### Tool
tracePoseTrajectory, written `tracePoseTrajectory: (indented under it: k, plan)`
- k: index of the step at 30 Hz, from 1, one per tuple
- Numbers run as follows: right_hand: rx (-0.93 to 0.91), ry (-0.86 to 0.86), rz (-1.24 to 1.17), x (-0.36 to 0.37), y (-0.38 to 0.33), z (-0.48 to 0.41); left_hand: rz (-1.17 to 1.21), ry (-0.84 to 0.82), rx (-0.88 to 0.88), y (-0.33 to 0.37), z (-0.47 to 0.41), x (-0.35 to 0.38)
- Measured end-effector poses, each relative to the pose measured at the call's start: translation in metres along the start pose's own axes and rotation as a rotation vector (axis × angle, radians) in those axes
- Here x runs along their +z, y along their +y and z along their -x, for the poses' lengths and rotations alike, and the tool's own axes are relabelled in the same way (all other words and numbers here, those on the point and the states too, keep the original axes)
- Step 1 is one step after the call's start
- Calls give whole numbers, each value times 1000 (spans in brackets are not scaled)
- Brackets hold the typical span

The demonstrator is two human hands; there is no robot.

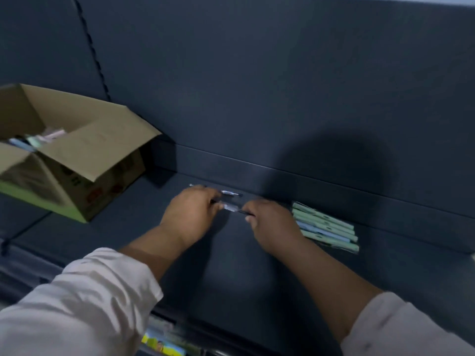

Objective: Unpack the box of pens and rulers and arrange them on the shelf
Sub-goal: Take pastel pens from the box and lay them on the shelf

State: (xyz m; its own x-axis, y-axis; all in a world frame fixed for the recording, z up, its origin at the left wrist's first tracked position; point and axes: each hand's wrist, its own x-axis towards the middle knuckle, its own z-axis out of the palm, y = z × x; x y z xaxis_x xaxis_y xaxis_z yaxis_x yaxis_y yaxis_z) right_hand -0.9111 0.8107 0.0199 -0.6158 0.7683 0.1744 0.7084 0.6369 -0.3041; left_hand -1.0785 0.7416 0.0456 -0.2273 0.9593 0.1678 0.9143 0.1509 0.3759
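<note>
On the dark shelf [231, 253] my left hand [191, 214] and my right hand [270, 222] together hold a clear black-tipped pen [232, 208] by its two ends, low over the shelf. A second clear pen [230, 193] lies just behind it near the back wall, partly hidden by my left hand. To the right lies a row of several pale green and blue packed pens [326, 228]. The open cardboard box [77, 160] stands at the left with pastel items [38, 141] inside.
The shelf's dark back panel [257, 86] rises right behind the pens. A slotted upright [95, 55] runs up behind the box. Below the shelf's front edge, colourful packaging [164, 345] shows on a lower level.
</note>
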Motion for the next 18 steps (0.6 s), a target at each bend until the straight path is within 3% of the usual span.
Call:
tracePoseTrajectory:
  k: [8, 15, 18]
  plan:
    - [107, 87, 72, 50, -35, -67, -168, -94, -2, -78, -26, 1]
    - [286, 128, 210, 69, -46, -80, -100, -267, 52, -123, -52, 10]
    - [380, 130, 243, 71, -50, -79, -45, -270, 90, -131, -61, 15]
